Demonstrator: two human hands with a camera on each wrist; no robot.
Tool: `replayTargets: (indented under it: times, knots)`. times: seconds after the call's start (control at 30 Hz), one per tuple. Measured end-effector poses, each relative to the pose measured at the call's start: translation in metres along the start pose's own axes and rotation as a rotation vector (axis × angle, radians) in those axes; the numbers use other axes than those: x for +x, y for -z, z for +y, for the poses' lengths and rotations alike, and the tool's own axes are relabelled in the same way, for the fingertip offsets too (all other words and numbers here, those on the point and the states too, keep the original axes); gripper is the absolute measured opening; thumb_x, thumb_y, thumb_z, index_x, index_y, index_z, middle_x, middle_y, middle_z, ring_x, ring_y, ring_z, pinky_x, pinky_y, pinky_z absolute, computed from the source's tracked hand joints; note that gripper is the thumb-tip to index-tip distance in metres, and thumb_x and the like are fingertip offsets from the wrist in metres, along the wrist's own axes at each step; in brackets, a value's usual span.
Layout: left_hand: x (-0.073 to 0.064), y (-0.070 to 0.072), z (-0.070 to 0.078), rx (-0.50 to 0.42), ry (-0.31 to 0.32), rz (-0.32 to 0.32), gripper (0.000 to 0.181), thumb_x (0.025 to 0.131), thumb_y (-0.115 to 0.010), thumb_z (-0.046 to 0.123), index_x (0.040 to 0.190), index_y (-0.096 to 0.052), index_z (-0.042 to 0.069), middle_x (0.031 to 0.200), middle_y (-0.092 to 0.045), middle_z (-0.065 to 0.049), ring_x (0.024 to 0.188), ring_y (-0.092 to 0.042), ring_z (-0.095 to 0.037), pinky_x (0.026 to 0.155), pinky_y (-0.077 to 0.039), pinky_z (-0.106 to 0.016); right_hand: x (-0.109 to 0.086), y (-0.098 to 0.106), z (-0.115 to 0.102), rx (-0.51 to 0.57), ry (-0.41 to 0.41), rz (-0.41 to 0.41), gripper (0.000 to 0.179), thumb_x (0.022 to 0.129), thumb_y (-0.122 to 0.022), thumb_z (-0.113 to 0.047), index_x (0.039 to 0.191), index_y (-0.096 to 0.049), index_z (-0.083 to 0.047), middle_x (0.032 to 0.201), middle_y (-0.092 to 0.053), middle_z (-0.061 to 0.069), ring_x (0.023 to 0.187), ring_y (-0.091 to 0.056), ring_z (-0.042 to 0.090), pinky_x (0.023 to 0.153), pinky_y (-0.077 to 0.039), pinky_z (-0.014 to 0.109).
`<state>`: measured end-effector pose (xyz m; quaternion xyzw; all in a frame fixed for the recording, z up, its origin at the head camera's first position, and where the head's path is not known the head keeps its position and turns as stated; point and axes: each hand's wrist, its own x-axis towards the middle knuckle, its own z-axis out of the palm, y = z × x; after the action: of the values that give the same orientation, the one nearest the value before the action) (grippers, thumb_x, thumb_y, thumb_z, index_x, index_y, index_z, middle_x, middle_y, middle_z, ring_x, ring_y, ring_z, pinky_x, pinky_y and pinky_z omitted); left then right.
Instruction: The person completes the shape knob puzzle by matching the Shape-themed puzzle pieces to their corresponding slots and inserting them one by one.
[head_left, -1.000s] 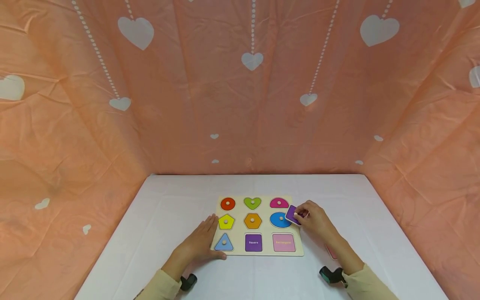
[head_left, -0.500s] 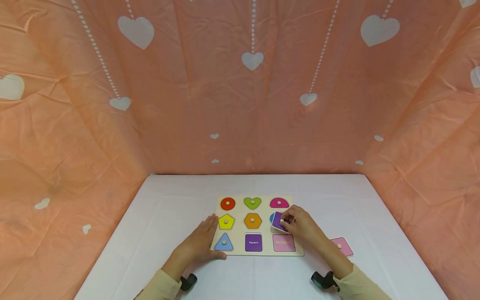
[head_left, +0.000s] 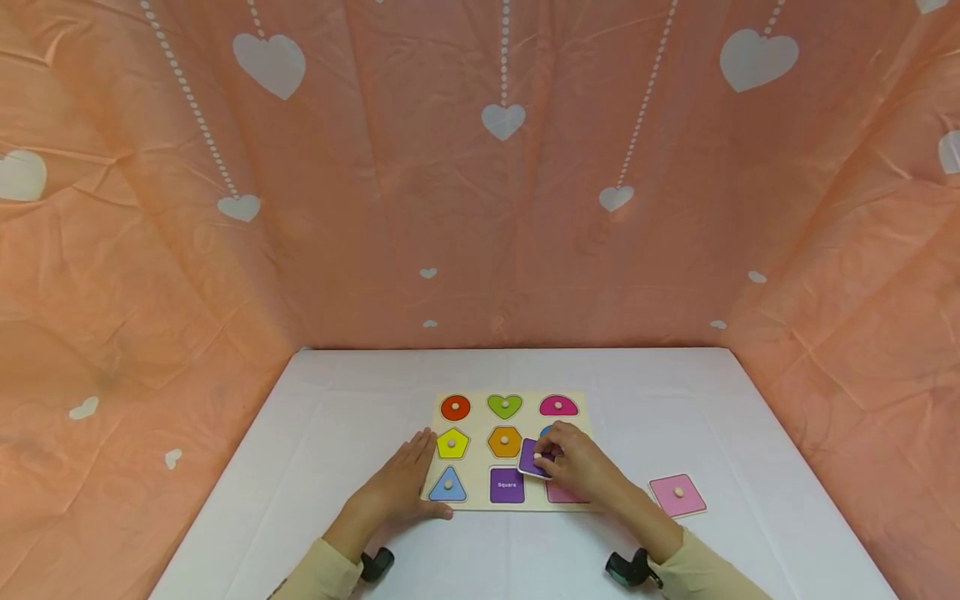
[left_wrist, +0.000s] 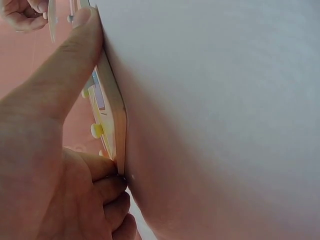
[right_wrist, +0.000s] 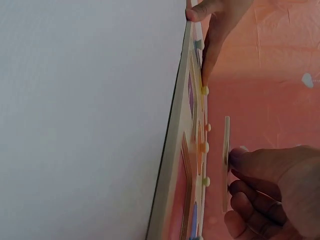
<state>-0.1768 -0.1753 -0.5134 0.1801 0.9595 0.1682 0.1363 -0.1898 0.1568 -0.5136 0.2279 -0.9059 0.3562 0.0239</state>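
Note:
My right hand pinches the small knob of a purple square puzzle piece. In the right wrist view the piece is edge-on, raised apart from the wooden peg puzzle board. In the head view it overlaps the board between the orange hexagon and the blue oval, above the recess marked Square. My left hand touches the board's front left corner, fingers along the left side and thumb at the front edge. My right hand partly hides the pink rectangular recess.
A pink knobbed piece lies on the white table right of the board. Other pieces sit in their recesses, among them a red circle, a green heart and a blue triangle. Orange cloth surrounds the table.
My right hand has carried the purple square leftward over the board, from its right edge past the blue oval. The pink piece has come into full view. The left hand stays in place.

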Motion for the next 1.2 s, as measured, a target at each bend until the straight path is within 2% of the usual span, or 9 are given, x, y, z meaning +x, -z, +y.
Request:
replayTargets:
  times: [0.17, 0.3, 0.53, 0.77, 1.2]
  knots:
    - [0.0, 0.0, 0.0, -0.009, 0.006, -0.001, 0.127, 0.078, -0.092, 0.056, 0.167, -0.025, -0.005, 0.177, -0.021, -0.021, 0.165, -0.019, -0.036, 0.134, -0.02, -0.051, 0.002, -0.007, -0.003, 0.035, 0.09, -0.018, 0.009, 0.093, -0.085, -0.009, 0.095, -0.076, -0.01, 0.092, -0.063, -0.007, 0.086, -0.056, 0.008, 0.075, -0.055, 0.021]
    - [0.0, -0.001, 0.0, -0.009, 0.013, 0.004, 0.127, 0.078, -0.092, 0.057, 0.168, -0.026, -0.004, 0.177, -0.022, -0.02, 0.165, -0.019, -0.035, 0.134, -0.022, -0.051, 0.003, -0.011, -0.007, 0.067, 0.117, -0.044, 0.008, 0.093, -0.084, -0.009, 0.096, -0.077, -0.008, 0.092, -0.064, -0.005, 0.085, -0.057, 0.009, 0.073, -0.056, 0.021]
    - [-0.001, -0.001, 0.0, -0.01, 0.018, -0.001, 0.127, 0.078, -0.092, 0.057, 0.168, -0.026, -0.002, 0.178, -0.021, -0.019, 0.165, -0.019, -0.034, 0.133, -0.022, -0.052, 0.003, -0.022, -0.017, 0.006, 0.085, -0.106, 0.008, 0.094, -0.084, -0.014, 0.098, -0.078, -0.011, 0.092, -0.062, -0.008, 0.086, -0.053, 0.006, 0.074, -0.054, 0.02]
    - [-0.002, 0.0, 0.001, 0.001, 0.019, 0.001, 0.127, 0.078, -0.092, 0.057, 0.168, -0.026, -0.002, 0.177, -0.022, -0.019, 0.165, -0.019, -0.034, 0.133, -0.023, -0.052, 0.005, -0.031, -0.023, -0.006, 0.067, -0.155, 0.007, 0.094, -0.084, -0.015, 0.097, -0.079, -0.011, 0.09, -0.06, -0.009, 0.086, -0.052, 0.007, 0.076, -0.055, 0.021]
    - [-0.002, 0.0, 0.001, -0.01, 0.014, -0.004, 0.126, 0.078, -0.092, 0.056, 0.168, -0.026, -0.004, 0.177, -0.022, -0.02, 0.165, -0.019, -0.035, 0.134, -0.022, -0.051, 0.007, -0.038, -0.027, -0.027, 0.053, -0.176, 0.007, 0.094, -0.085, -0.015, 0.096, -0.078, -0.011, 0.089, -0.058, -0.009, 0.085, -0.051, 0.005, 0.077, -0.056, 0.021]
